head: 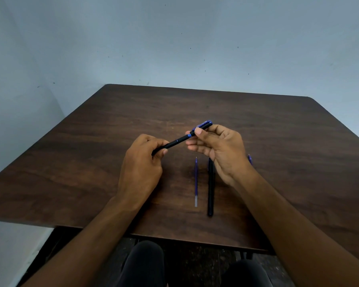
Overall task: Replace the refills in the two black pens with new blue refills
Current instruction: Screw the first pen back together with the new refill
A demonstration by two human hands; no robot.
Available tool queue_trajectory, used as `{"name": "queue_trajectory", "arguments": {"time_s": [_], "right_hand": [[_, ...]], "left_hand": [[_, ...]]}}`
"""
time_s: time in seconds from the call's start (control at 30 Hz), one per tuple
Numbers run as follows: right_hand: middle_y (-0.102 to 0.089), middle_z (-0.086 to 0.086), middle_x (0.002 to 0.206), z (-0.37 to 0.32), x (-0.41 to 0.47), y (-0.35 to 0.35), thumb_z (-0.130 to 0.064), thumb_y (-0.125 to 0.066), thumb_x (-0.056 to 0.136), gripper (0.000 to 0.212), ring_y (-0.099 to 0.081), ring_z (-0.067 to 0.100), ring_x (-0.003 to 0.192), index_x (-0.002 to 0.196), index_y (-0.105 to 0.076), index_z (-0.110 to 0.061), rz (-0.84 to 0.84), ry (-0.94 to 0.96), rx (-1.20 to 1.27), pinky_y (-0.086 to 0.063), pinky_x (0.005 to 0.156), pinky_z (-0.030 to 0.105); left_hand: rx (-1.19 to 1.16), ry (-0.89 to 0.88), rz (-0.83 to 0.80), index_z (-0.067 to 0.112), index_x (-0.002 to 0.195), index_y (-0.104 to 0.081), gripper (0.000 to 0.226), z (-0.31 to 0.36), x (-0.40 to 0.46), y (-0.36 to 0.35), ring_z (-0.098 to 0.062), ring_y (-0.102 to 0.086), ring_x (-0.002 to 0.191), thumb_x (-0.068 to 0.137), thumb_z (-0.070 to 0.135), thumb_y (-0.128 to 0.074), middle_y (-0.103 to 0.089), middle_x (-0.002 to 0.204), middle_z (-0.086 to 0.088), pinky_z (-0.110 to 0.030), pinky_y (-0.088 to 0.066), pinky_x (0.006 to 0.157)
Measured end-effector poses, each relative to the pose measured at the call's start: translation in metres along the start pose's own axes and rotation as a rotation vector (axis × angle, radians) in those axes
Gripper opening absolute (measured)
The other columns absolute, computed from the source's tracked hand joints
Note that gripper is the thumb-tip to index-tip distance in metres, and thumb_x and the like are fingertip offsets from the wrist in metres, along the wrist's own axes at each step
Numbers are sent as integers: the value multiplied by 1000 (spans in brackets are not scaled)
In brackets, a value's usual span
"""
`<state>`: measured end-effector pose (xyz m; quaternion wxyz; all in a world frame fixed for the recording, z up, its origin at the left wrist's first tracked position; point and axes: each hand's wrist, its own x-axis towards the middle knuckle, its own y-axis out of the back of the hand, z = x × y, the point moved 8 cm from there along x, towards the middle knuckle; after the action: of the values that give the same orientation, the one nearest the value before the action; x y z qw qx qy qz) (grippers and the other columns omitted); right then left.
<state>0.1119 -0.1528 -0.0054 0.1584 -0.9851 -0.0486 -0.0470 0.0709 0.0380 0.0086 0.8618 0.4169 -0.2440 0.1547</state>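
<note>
I've got one black pen (179, 139) up off the desk (278, 125), held slantwise over the middle, w/ both hands. Left hand (142, 162) has its fingers (164, 151) curled round the lower barrel end; right hand (218, 148) pinches the cap end between thumb and forefinger, other fingers loosely spread below. Step in hand, I reckon: pulling the cap off or unscrewing, so the old refill can come out. To do it well: keep the left grip firm and still, let the right do the twisting/pulling, straight along the pen's axis, no bending, and stay over the desk so any small part that drops doesn't roll off the near edge.

Look of it: slim matte black barrel, blue ring where cap meets barrel, blue clip w/ print I can't read.

2nd black pen (210, 189) lies on the desk near the near edge, pointing away from me, top end hidden under my right hand. Just left of it, apart, a blue refill (196, 181) lies parallel, clear stub at the near end. Another bit of blue (250, 158) peeks out beyond my right wrist, prob. the other refill, can't tell for sure.
</note>
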Motion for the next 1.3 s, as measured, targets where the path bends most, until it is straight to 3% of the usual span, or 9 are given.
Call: {"name": "queue_trajectory", "arguments": {"time_s": [0.6, 0.87, 1.0, 1.3], "right_hand": [[-75, 24, 92, 12, 1, -6, -2, -74, 85, 20, -74, 31, 79, 102, -70, 7, -57, -34, -40, -61, 70, 33], [-75, 20, 84, 12, 0, -9, 1, -73, 85, 17, -73, 28, 74, 99, -71, 10, -77, -22, -95, -59, 66, 30], [-75, 20, 84, 10, -1, -10, 2, -72, 85, 16, -74, 28, 74, 99, -70, 11, -88, -26, -108, -61, 67, 30], [-74, 21, 81, 10, -2, -9, 4, -69, 88, 11, -71, 32, 75, 99, -69, 6, -60, -30, -188, -60, 71, 37]], "left_hand": [[-80, -126, 21, 17, 107, -74, 21, 4, -2, -1, 1, -57, 85, 87, 12, -72, -70, 96, 6, -2, -40, 80], [-96, -165, 45, 10, 102, -77, 21, 9, -3, 3, -12, -66, 86, 83, 2, -75, -74, 95, -1, -13, -45, 82], [-114, -172, 58, 9, 101, -78, 21, 10, -4, 5, -16, -67, 83, 82, 1, -76, -74, 92, -3, -26, -50, 79], [-112, -173, 43, 9, 101, -78, 21, 13, -4, 4, -17, -67, 82, 83, 0, -74, -73, 91, -3, -26, -49, 77]]}}
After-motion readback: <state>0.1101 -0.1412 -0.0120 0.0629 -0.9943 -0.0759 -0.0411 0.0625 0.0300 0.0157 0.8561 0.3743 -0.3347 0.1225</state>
